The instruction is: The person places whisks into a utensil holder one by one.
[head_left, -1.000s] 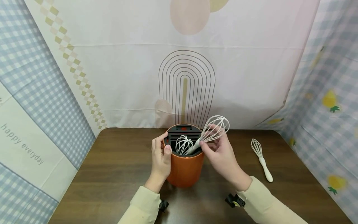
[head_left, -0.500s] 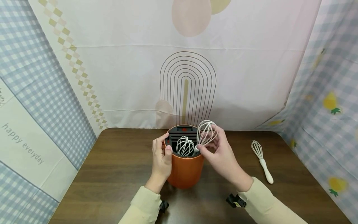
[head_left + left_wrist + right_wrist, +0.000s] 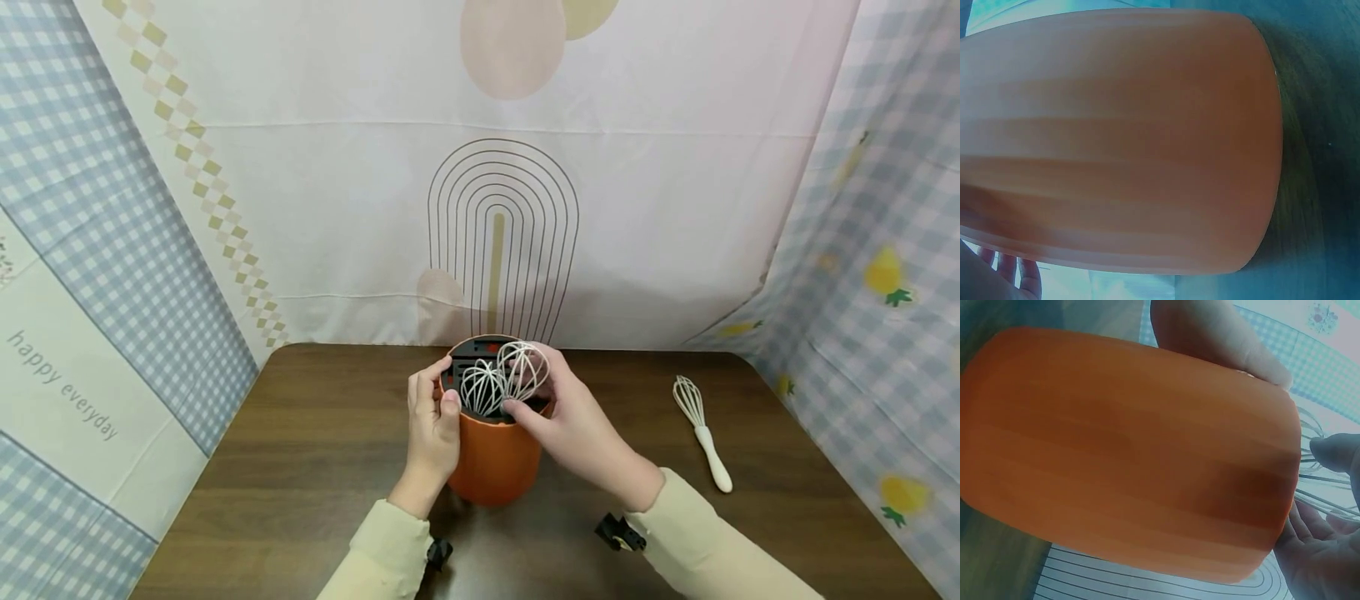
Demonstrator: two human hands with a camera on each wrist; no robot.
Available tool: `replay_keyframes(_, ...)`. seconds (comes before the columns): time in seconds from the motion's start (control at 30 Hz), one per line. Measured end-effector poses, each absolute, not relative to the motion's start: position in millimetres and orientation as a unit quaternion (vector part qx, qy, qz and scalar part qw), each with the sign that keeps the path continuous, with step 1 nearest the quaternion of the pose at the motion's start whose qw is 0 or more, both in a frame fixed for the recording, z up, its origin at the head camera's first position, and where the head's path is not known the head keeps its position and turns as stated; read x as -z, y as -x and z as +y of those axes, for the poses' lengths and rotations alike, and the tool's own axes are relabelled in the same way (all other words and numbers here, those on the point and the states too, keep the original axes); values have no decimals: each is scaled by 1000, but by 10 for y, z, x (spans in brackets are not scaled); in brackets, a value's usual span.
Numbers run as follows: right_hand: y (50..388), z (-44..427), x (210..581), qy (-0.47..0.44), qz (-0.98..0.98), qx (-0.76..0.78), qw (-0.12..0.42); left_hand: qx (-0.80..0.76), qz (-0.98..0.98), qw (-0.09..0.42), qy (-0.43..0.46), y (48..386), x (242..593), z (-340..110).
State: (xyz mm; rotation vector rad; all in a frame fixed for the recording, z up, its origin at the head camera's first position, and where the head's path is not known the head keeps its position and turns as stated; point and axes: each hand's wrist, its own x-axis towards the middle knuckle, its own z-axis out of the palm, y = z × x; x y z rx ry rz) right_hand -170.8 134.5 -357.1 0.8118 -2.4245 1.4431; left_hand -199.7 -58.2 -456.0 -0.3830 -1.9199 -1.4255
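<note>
- Orange holder (image 3: 495,467), one: upright on the brown wooden table (image 3: 315,467), fitted at its mouth with a slotted black insert (image 3: 471,348).
- Left hand (image 3: 431,433), one: I see it gripping the holder's left side, thumb at the near rim, fingers round the far side.
- Right hand (image 3: 577,425), one: at the right of the mouth, pinching a whisk (image 3: 524,368) narrowly between thumb and fingers; my right wrist view shows its thumb beside the wires.
- Whisk in that pinch: wire head above the rim, lower end out of my sight behind the thumb and rim.
- Second white whisk (image 3: 478,387): in the holder's mouth, wire head up, just left of the first.
- Third whisk (image 3: 703,433): lying on the table well to the right, white handle toward me.
- Backdrop cloth (image 3: 337,208), pale, with printed arches: behind the table.
- Checked cloth (image 3: 847,333), blue and white: at the right.
</note>
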Motion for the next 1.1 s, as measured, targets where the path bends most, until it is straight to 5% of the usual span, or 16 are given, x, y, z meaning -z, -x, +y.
replay_keyframes(0.67,1492,1382,3277,-293,-814,-466,186,548,-747,345,146,1997,4560,-570)
replay_keyframes(1.1,1513,1266,3348,-304,-820,-450,181,548,-746,347,148,1995,4562,-582)
